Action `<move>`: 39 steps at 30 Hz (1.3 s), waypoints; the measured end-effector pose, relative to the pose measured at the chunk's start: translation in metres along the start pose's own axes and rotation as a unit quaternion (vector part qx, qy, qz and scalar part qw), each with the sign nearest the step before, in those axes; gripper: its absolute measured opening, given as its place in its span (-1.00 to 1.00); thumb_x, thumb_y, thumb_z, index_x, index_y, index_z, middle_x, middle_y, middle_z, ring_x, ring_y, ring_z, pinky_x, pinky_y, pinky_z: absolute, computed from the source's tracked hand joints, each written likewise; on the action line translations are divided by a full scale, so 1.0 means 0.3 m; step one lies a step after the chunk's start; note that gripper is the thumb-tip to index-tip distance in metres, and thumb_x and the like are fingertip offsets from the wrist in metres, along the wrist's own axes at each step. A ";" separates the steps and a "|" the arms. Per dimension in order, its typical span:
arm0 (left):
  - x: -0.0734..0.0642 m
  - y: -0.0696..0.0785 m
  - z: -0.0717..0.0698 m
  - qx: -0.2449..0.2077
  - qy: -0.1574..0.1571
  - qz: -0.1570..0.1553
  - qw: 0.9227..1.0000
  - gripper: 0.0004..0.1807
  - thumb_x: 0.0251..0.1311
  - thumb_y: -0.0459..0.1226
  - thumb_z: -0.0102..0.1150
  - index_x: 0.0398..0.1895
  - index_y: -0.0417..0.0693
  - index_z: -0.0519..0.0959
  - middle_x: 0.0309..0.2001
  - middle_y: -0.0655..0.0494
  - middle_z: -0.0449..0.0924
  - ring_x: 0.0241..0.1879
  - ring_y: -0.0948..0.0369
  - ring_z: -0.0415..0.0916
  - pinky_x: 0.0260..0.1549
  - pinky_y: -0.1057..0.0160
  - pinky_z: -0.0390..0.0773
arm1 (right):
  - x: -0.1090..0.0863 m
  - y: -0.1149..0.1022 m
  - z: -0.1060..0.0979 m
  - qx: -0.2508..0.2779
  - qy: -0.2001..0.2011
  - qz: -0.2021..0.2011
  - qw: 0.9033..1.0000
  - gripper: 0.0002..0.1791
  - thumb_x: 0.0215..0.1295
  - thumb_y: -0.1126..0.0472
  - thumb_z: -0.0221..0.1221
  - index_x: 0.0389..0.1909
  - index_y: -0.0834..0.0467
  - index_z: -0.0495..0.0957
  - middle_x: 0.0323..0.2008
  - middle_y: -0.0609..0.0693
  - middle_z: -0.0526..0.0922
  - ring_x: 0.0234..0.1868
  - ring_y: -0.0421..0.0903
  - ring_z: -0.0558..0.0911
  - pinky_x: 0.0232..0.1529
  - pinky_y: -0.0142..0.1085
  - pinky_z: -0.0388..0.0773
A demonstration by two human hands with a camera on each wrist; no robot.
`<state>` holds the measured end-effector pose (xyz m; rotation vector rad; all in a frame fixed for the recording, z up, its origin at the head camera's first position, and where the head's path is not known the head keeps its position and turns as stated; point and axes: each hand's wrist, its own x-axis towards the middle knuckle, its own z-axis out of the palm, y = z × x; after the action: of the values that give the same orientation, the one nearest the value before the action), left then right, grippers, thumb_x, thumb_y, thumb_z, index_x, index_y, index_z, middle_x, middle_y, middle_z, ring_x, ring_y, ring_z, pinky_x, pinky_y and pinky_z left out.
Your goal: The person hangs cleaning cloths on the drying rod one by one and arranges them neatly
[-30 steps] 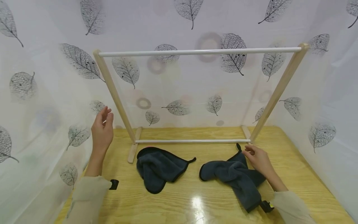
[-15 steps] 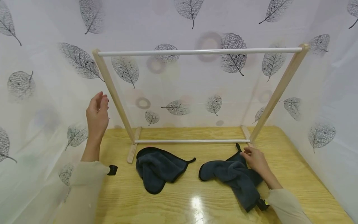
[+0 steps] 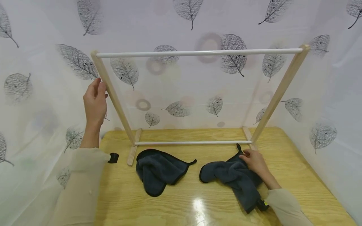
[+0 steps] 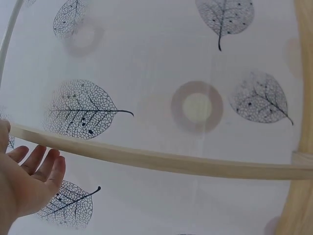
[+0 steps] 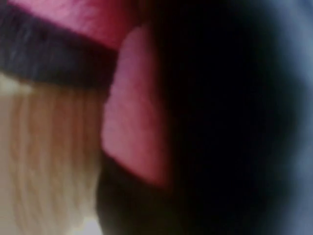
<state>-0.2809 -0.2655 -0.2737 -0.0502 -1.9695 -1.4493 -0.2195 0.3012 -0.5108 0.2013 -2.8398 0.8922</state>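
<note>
- Head view first: a hanging rack [image 3: 199,53] stands on the wood-grain table [image 3: 175,207]; its feet run front to back, presumably to keep it from tipping.
- Beside the rack's left upright [image 3: 113,94] is the person's left hand [image 3: 95,103], fingers apart and gently bent rather than wrapped round the wood. I'd take the pose as readiness to steady the rack; I can't tell whether the fingertips touch it.
- In front of the rack, toward its right foot, lies the right towel [image 3: 237,175], rumpled, its hanging loop [image 3: 238,147] pointing at the rack. The right hand [image 3: 254,161] rests at that corner with bent fingers, likely because the loop makes a handy place to take hold. Whether it pinches any fabric, I can't make out.
- In front of the rack's left foot lies the left towel [image 3: 161,168], untouched, folded over itself, which hides part of its spread.
- Right wrist view is nearly smothered, perhaps because that camera sits against the right towel: I get a blurred pink patch [image 5: 134,112], dark edging and wood grain, but no fingers.
- Left wrist view cuts off the thumb side of the left hand and shows only part of the rack.
</note>
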 end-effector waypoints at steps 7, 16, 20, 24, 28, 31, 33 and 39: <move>0.037 0.014 0.022 -0.014 0.001 0.005 1.000 -0.50 0.60 -0.03 -0.06 0.44 -0.02 0.48 0.17 -0.01 0.60 0.01 0.22 0.53 0.05 0.27 0.49 | -0.007 -0.001 0.015 -0.006 0.007 -0.004 1.000 -0.54 0.26 0.33 0.37 0.05 0.59 0.55 -0.28 0.37 0.72 -0.22 0.30 0.72 -0.15 0.17 0.62; 0.070 0.026 0.045 -0.026 0.020 -0.014 0.999 -0.54 0.59 -0.05 -0.04 0.28 -0.15 0.60 -0.04 0.09 0.64 -0.06 0.23 0.56 0.00 0.28 0.50 | -0.010 -0.005 0.016 -0.012 0.006 0.002 1.000 -0.52 0.25 0.35 0.37 0.08 0.59 0.52 -0.23 0.43 0.71 -0.14 0.39 0.69 -0.09 0.23 0.58; 0.081 0.026 0.052 -0.052 0.024 -0.035 0.998 -0.55 0.59 -0.04 -0.03 0.23 -0.16 0.63 -0.02 0.10 0.67 0.00 0.22 0.61 0.08 0.23 0.52 | -0.011 -0.005 0.018 -0.006 0.011 0.001 1.000 -0.56 0.24 0.35 0.36 0.02 0.59 0.54 -0.23 0.42 0.70 -0.16 0.37 0.69 -0.10 0.22 0.59; 0.087 0.027 0.056 -0.091 0.029 -0.047 0.994 -0.57 0.57 -0.07 0.03 0.17 -0.21 0.66 -0.07 0.16 0.69 -0.05 0.23 0.65 0.08 0.23 0.53 | -0.014 -0.008 0.018 0.000 0.022 -0.002 1.000 -0.65 0.26 0.34 0.37 -0.08 0.55 0.59 -0.29 0.35 0.70 -0.24 0.30 0.69 -0.16 0.17 0.60; 0.089 0.028 0.057 -0.111 0.032 -0.048 0.992 -0.58 0.56 -0.09 0.06 0.14 -0.24 0.67 -0.09 0.13 0.71 -0.08 0.24 0.67 0.07 0.23 0.54 | -0.017 -0.016 0.011 0.006 0.028 0.001 1.000 -0.71 0.29 0.32 0.37 -0.15 0.49 0.62 -0.28 0.32 0.70 -0.23 0.29 0.70 -0.16 0.16 0.61; 0.090 0.024 0.058 -0.118 0.032 -0.044 0.992 -0.58 0.55 -0.11 0.08 0.14 -0.27 0.67 -0.09 0.09 0.72 -0.09 0.24 0.69 0.07 0.23 0.56 | -0.021 -0.024 0.001 0.012 0.027 0.005 1.000 -0.73 0.33 0.30 0.35 -0.14 0.46 0.62 -0.25 0.33 0.71 -0.18 0.32 0.70 -0.14 0.16 0.62; 0.091 0.021 0.059 -0.125 0.031 -0.041 0.991 -0.58 0.55 -0.11 0.09 0.15 -0.29 0.66 -0.10 0.07 0.72 -0.11 0.24 0.69 0.06 0.23 0.56 | -0.025 -0.032 -0.007 0.017 0.026 0.007 0.999 -0.73 0.34 0.28 0.35 -0.14 0.45 0.63 -0.24 0.33 0.71 -0.16 0.33 0.70 -0.13 0.17 0.62; 0.093 0.008 0.062 -0.144 0.028 -0.040 0.988 -0.58 0.53 -0.12 0.13 0.14 -0.32 0.66 -0.14 0.08 0.73 -0.16 0.24 0.69 0.03 0.25 0.56 | -0.034 -0.064 -0.041 0.036 0.036 0.000 0.999 -0.76 0.31 0.29 0.39 -0.19 0.40 0.62 -0.23 0.35 0.73 -0.15 0.32 0.72 -0.12 0.16 0.63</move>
<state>-0.3106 -0.2587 -0.2595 -0.0579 -1.7223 -1.7591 -0.2048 0.2934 -0.4923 0.1747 -2.7441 0.9820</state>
